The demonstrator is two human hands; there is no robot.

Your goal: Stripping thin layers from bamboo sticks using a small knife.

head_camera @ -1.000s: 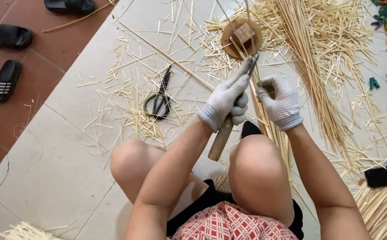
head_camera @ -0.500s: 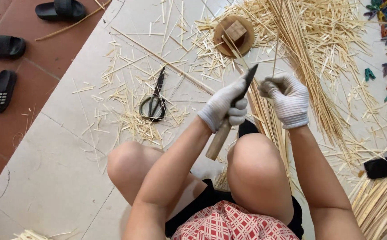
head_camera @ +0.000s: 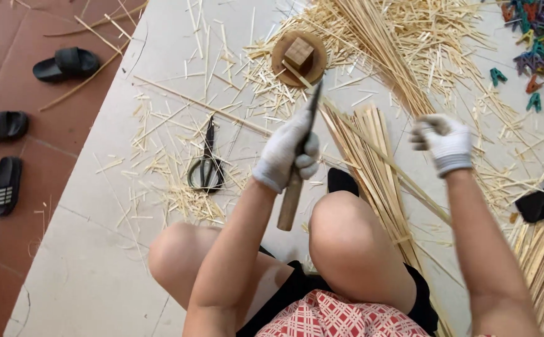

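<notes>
My left hand (head_camera: 286,153), in a white glove, grips the wooden handle of a knife (head_camera: 290,198) whose dark blade (head_camera: 313,105) points up and away from me. My right hand (head_camera: 444,141), also gloved and blurred, is a curled fist out to the right, apart from the knife; no strip shows in it. Between the hands lies a bundle of flat bamboo strips (head_camera: 372,156) that runs down past my right knee. One long thin strip (head_camera: 409,184) crosses it at a slant.
A round wooden stump with a small cube on it (head_camera: 298,57) sits ahead amid piled bamboo slivers (head_camera: 409,43). Black scissors (head_camera: 206,167) lie left. Three black sandals (head_camera: 0,125) rest on the red tiles. Coloured clips (head_camera: 537,37) and a black object (head_camera: 543,201) lie right.
My right hand has pulled away from the knife, out to the right and lower. My left hand with the knife has stayed near the middle. The view has shifted slightly.
</notes>
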